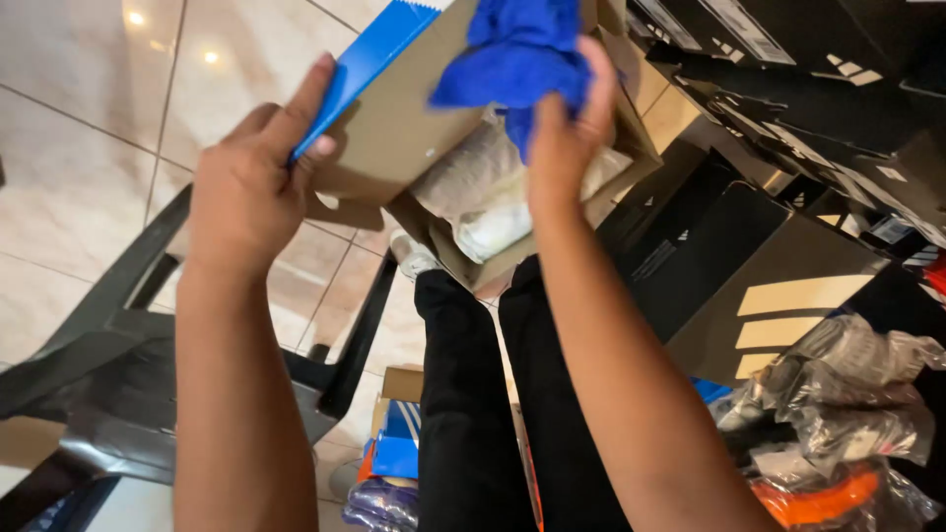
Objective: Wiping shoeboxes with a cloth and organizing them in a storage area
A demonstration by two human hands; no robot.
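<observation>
My left hand (251,182) grips the raised lid (394,94) of a blue and brown cardboard shoebox, thumb on the blue outer edge. My right hand (567,133) is closed on a bright blue cloth (517,49) held above the open box (473,251). Inside the box lies something wrapped in white paper or plastic (473,197). The box sits in front of a person in black trousers (463,394), whose legs show below it.
Stacked black shoeboxes (749,266) with pale stripes fill the right side. Plastic-wrapped items (847,404), one orange, lie at lower right. A dark plastic chair (108,355) stands at left on a tiled floor (79,118). More blue boxes (399,443) lie below.
</observation>
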